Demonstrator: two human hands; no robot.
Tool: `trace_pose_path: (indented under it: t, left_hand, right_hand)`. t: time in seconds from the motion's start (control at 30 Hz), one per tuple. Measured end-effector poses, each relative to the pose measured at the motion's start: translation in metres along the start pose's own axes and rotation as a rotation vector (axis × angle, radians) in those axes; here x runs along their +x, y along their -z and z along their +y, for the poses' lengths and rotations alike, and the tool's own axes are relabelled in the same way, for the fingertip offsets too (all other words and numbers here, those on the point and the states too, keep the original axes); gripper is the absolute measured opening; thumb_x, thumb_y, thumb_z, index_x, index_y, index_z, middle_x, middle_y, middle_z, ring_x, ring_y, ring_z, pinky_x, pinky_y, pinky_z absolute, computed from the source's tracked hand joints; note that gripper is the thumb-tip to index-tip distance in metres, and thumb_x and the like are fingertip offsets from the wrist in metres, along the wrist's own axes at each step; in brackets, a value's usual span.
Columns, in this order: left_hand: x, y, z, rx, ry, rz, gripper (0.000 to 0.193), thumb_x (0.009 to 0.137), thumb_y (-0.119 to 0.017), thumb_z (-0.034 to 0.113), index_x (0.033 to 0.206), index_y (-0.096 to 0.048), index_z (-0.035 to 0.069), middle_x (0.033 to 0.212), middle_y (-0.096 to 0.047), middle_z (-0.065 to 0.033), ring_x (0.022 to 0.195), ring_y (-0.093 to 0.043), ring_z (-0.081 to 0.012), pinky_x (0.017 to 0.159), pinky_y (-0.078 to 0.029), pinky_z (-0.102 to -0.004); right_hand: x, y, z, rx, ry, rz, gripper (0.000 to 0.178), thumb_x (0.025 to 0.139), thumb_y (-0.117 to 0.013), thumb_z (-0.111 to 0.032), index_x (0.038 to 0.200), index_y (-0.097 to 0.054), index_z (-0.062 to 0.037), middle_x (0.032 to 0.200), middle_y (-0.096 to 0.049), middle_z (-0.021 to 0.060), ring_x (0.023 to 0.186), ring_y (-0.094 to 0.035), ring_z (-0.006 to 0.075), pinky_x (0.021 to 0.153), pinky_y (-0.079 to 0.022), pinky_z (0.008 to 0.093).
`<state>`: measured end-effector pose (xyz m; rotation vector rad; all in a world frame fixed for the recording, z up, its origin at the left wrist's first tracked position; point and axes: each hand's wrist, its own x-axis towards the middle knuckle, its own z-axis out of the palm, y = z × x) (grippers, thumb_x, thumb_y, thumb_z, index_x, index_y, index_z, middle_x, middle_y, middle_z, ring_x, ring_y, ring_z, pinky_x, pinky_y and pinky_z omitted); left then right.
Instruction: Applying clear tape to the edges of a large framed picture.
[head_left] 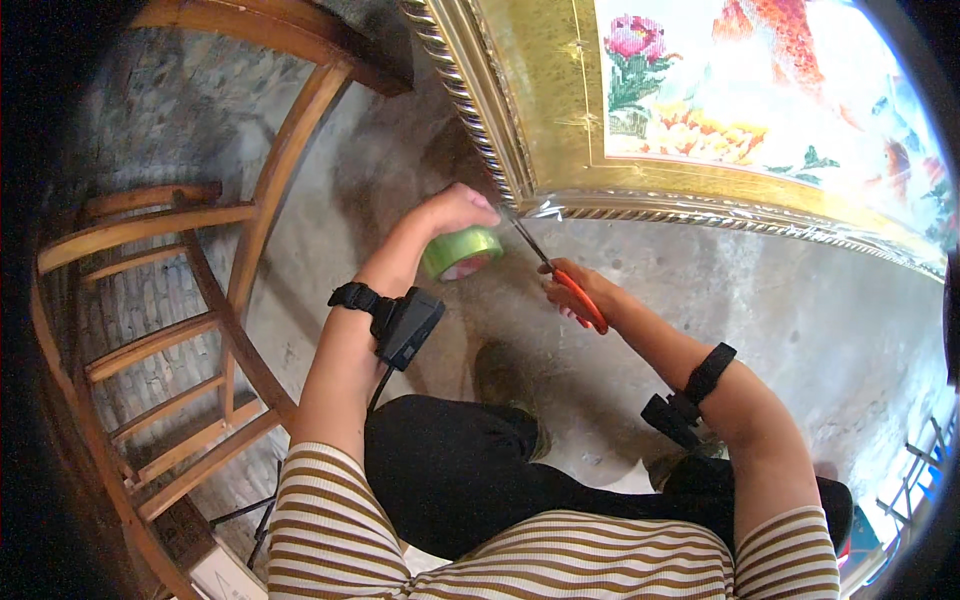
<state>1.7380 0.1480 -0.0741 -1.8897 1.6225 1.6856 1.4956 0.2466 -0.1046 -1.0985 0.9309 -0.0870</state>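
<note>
My left hand (457, 209) is closed around a roll of clear greenish tape (466, 254), which hangs below the fingers. Its fingertips are close to the lower left corner of a large ornate gold picture frame (560, 165). In my right hand (590, 283) is a pair of scissors (577, 296) with orange-red handles. The dark blades point up and left, their tips next to the frame corner and my left fingers. Shiny clear film or tape shows at that corner; whether the blades touch it I cannot tell.
Inside the frame is a picture (690, 90) of flowers and orange fish-like shapes. A wooden ladder-like piece of furniture (255, 215) stands at the left. Beneath lies a grey concrete floor (800, 300). A white box (225, 575) sits at the lower left, and a rack (915, 470) at the right edge.
</note>
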Motion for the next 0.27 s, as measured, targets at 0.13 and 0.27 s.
trace_pose_path:
  t: [0.13,0.27]
  left_hand:
    - [-0.005,0.0,0.003,0.023,0.023,-0.033,0.023,0.073,-0.066,0.026,0.086,-0.066,0.006,0.075,-0.063,-0.0022,0.067,-0.055,-0.0117,0.064,-0.046,-0.0282]
    - [-0.005,0.001,0.003,0.009,0.06,-0.049,0.023,0.073,-0.067,0.026,0.087,-0.066,0.008,0.076,-0.063,-0.0026,0.068,-0.056,-0.0124,0.065,-0.046,-0.0287]
  right_hand:
    - [0.011,-0.003,0.006,0.003,0.028,0.047,0.038,0.084,-0.053,-0.032,0.115,-0.045,-0.0094,0.063,-0.055,0.0093,0.052,-0.054,0.0172,0.047,-0.044,0.0307]
    - [0.015,-0.002,0.004,-0.095,0.089,0.077,0.039,0.084,-0.053,-0.031,0.116,-0.045,-0.0093,0.066,-0.057,0.01,0.052,-0.054,0.0182,0.047,-0.044,0.0316]
